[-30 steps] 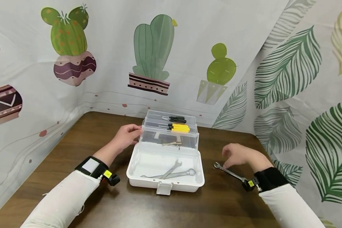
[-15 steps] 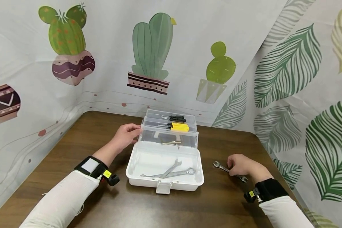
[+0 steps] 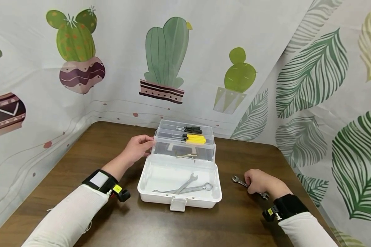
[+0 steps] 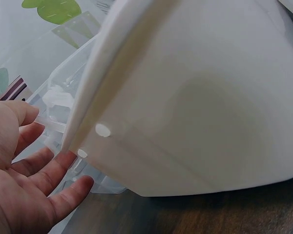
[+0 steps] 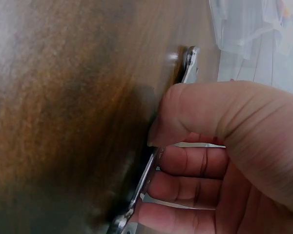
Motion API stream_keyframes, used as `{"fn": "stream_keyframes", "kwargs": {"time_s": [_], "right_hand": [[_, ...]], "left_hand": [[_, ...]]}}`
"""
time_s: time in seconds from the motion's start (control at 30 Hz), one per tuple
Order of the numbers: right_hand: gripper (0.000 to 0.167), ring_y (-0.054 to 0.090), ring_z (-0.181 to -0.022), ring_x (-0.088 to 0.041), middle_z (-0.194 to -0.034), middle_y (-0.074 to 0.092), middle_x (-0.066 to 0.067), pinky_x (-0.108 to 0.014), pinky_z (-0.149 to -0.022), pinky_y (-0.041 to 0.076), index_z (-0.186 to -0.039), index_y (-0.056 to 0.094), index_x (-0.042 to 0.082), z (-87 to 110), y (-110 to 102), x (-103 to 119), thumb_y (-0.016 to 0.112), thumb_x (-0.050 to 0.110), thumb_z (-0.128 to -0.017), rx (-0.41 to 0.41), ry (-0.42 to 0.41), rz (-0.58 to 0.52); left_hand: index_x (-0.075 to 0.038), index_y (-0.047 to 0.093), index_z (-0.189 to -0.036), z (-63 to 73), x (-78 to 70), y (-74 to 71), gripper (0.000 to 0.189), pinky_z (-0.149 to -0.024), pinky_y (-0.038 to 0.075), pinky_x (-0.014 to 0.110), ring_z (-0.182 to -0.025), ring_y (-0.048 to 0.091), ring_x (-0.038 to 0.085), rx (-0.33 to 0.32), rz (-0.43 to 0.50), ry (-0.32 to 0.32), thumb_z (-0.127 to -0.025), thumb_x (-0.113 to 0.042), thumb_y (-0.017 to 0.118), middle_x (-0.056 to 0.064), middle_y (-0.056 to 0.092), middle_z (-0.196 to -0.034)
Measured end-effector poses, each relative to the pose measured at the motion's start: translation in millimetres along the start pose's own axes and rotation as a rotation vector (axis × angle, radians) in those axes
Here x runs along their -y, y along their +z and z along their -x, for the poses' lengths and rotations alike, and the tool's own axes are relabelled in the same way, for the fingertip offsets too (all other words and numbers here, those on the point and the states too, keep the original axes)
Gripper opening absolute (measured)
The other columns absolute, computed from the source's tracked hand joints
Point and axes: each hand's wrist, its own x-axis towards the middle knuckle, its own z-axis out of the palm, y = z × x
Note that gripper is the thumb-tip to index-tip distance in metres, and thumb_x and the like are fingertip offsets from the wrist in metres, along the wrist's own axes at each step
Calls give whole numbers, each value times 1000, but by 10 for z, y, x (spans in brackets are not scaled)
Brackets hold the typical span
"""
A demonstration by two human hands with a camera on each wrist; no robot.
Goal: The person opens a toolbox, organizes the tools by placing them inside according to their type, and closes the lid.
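Observation:
A white toolbox (image 3: 180, 198) stands unfolded on the table, its translucent trays (image 3: 167, 151) raised behind the base. My left hand (image 3: 138, 148) holds the left edge of these trays; in the left wrist view its thumb and index finger meet at the clear plastic, the other fingers spread below. To the right of the box, my right hand (image 3: 261, 181) pinches a silver wrench (image 3: 242, 183) low over the table. The right wrist view shows its thumb on one side of the wrench shaft (image 5: 145, 178), curled fingers on the other. Two more wrenches (image 3: 188, 187) lie crossed in the base.
Yellow-handled screwdrivers (image 3: 195, 138) and black-handled ones (image 3: 193, 129) lie on the trays, with small metal hex keys (image 3: 186, 156) lower down. A latch (image 3: 177, 204) hangs off the toolbox front. Behind the brown table (image 3: 123, 226) hangs a printed cloth (image 3: 117, 44).
My right hand has come down from above the wrench, moving slightly right and toward the near side, and now grips its shaft. The left hand stays at the trays.

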Motion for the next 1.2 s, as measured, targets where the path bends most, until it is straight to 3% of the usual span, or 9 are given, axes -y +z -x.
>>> {"fn": "stream_keyframes", "kwargs": {"time_s": [0.3, 0.67, 0.93, 1.2], "right_hand": [[22, 49, -63, -13, -68, 52, 4, -27, -55, 39, -72, 55, 14, 9, -18, 2, 71, -1, -65, 23, -13, 0], [26, 45, -63, -10, -67, 46, 8, -25, -57, 37, -82, 53, 13, 41, -116, -9, 71, 0, -70, -37, -86, -37], [28, 47, -66, -11, -71, 50, 6, -27, -60, 39, -86, 53, 15, 66, -532, 230, 71, 1, -71, -55, -148, -11], [28, 44, -63, -9, -68, 47, 7, -26, -59, 37, -86, 50, 17, 28, -1092, 835, 66, 1, -70, -84, -303, 122]], "left_hand": [[-2, 67, -120, -7, 2, 15, 35, -90, 61, 45, -114, 63, 28, 0, 14, 5, -103, -32, 63, 13, 58, -149], [-2, 67, -121, -23, -10, 5, 34, -91, 61, 46, -112, 65, 27, -1, 11, 5, -103, -32, 62, 12, 57, -151], [-3, 67, -123, -7, -6, -12, 35, -91, 61, 47, -112, 64, 28, -2, 4, 6, -103, -32, 62, 11, 56, -152], [-1, 66, -125, 24, -21, 1, 35, -90, 61, 45, -113, 64, 27, 4, 16, 9, -104, -29, 62, 11, 56, -152]]}}
